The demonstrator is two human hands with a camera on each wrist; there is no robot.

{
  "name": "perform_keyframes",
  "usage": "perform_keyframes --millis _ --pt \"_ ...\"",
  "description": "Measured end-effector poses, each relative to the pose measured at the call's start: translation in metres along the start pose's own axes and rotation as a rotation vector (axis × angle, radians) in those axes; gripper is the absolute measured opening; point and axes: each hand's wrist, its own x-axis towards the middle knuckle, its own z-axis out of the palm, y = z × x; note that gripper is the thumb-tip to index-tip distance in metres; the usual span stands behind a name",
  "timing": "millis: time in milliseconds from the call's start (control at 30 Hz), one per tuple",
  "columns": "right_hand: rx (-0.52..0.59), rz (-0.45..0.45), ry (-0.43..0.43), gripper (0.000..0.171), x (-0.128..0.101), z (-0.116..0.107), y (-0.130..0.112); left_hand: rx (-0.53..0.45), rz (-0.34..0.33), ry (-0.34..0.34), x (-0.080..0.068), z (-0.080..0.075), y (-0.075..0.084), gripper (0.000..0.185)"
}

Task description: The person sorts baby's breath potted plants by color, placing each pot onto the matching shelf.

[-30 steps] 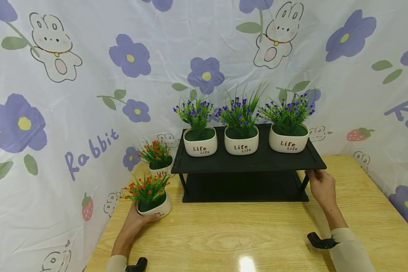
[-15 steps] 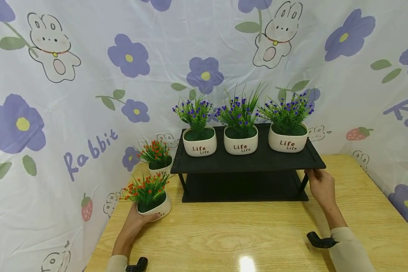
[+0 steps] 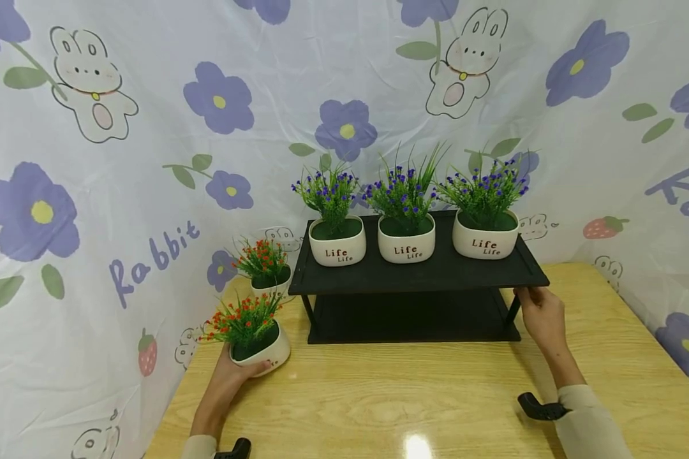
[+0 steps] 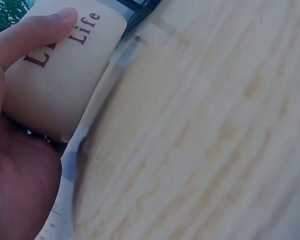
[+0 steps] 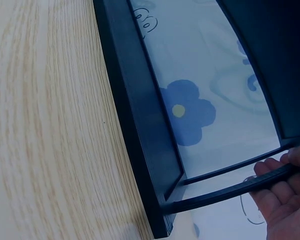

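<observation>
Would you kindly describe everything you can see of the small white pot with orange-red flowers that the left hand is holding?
The small white rounded pot of orange-red flowers looks like glazed ceramic, with "Life" printed in dark red on its side. Green sprigs with tiny orange-red blossoms rise from a dark green filling; they look artificial. It tilts slightly, at the left front of the light wooden table, in front of a matching pot. The left hand cups it from below, thumb across the lettering.

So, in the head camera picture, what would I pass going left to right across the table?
Left hand holding a red-flowered pot → black shelf with three purple-flowered pots → right hand on its right leg.
</observation>
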Motion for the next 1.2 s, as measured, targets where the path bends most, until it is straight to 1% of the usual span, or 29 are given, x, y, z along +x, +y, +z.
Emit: perform_keyframes --millis 167,333,400,567,700,900,1000,1200 --pt "0.013 -0.008 0.003 0.035 0.0 0.0 0.0 -0.002 0.006 0.014 -0.004 0.002 0.007 0.122" --pt "0.022 -0.004 0.009 0.033 0.0 0.001 -0.001 -0.042 0.009 -0.001 -0.009 0.002 0.015 0.117" --pt "0.033 -0.001 0.012 0.033 0.0 0.001 -0.001 -0.019 0.022 -0.005 -0.011 0.002 0.018 0.116" --pt "0.041 -0.007 0.009 0.033 0.0 0.001 -0.001 0.099 0.072 -0.004 -0.015 0.0 0.026 0.113" --pt "0.036 -0.005 0.007 0.033 0.0 0.001 -0.001 0.115 0.111 -0.013 -0.018 0.0 0.034 0.113" --pt "0.034 0.004 0.006 0.033 0.0 0.001 0.0 0.133 0.129 -0.026 -0.024 0.004 0.047 0.117" --pt "0.035 0.008 0.006 0.033 0.0 0.001 0.0 0.145 0.145 -0.025 -0.027 0.007 0.053 0.116" --pt "0.038 0.02 0.001 0.034 0.0 0.001 0.001 0.127 0.196 -0.028 -0.032 0.015 0.063 0.114"
